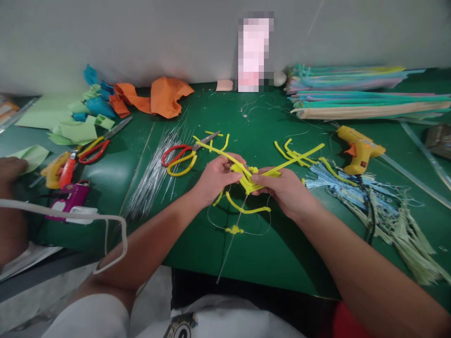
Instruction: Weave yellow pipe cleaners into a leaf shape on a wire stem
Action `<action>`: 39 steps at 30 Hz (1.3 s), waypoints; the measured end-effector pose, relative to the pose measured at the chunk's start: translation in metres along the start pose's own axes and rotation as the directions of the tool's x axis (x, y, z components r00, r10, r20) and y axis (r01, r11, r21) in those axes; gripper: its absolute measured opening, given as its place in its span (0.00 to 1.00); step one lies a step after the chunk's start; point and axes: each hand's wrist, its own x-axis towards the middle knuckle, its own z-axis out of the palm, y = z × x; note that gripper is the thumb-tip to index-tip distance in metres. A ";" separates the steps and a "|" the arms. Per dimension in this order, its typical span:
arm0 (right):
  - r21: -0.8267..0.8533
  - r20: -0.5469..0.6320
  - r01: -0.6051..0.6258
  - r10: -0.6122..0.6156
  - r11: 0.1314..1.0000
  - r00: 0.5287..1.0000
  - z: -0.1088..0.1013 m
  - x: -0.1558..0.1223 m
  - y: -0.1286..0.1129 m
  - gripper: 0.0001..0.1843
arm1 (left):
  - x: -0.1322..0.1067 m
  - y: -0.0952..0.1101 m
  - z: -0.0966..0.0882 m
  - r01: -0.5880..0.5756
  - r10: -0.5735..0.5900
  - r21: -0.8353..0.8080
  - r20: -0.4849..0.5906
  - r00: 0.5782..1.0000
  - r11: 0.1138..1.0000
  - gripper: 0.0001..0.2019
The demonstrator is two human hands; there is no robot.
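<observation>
Between my two hands is a cluster of bent yellow pipe cleaners (246, 184), with long ends crossing outward to both sides. My left hand (222, 174) pinches it from the left, thumb on top. From the other side my right hand (282, 184) is closed on the same cluster, its fingertips partly hidden. A thin wire stem (230, 249) hangs below it, with a small yellow tuft (234, 229) on a loop of wire. One curved yellow piece (246, 209) shows just under the hands. Cut yellow pieces (294, 155) lie beyond my right hand.
Red-and-yellow scissors (181, 159) and a bundle of thin wires (155, 173) lie left. On the right are a yellow glue gun (359, 148), blue-green tassels (369, 202) and pipe cleaner bundles (366, 105). Orange paper (169, 96) sits behind. Another person's hand (14, 169) is at far left.
</observation>
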 end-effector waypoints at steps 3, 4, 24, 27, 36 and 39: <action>0.009 0.002 0.004 -0.004 1.000 1.000 0.000 0.000 0.000 0.15 | 0.000 -0.002 0.000 0.037 -0.038 -0.035 -0.009 0.999 0.999 0.14; 0.009 0.005 0.006 -0.006 1.000 1.000 0.000 0.000 0.000 0.15 | 0.001 -0.003 0.000 0.047 -0.048 -0.039 -0.012 0.999 0.998 0.14; 0.055 -0.002 0.010 -0.010 0.998 1.000 0.003 -0.002 -0.001 0.15 | 0.001 -0.005 0.003 0.047 -0.052 -0.071 -0.062 0.997 0.996 0.11; 0.064 0.015 -0.016 0.016 0.998 1.000 0.001 -0.001 0.001 0.15 | 0.001 -0.005 0.005 0.005 -0.012 -0.048 -0.131 0.991 0.999 0.09; 0.043 0.145 -0.092 0.085 0.995 0.986 0.001 -0.003 -0.001 0.14 | 0.001 -0.004 0.008 -0.022 0.021 -0.003 -0.221 0.975 1.000 0.11; -0.003 0.154 -0.108 0.107 0.994 0.982 0.001 -0.004 -0.002 0.14 | 0.001 -0.005 0.008 -0.036 0.037 0.011 -0.215 0.976 0.999 0.11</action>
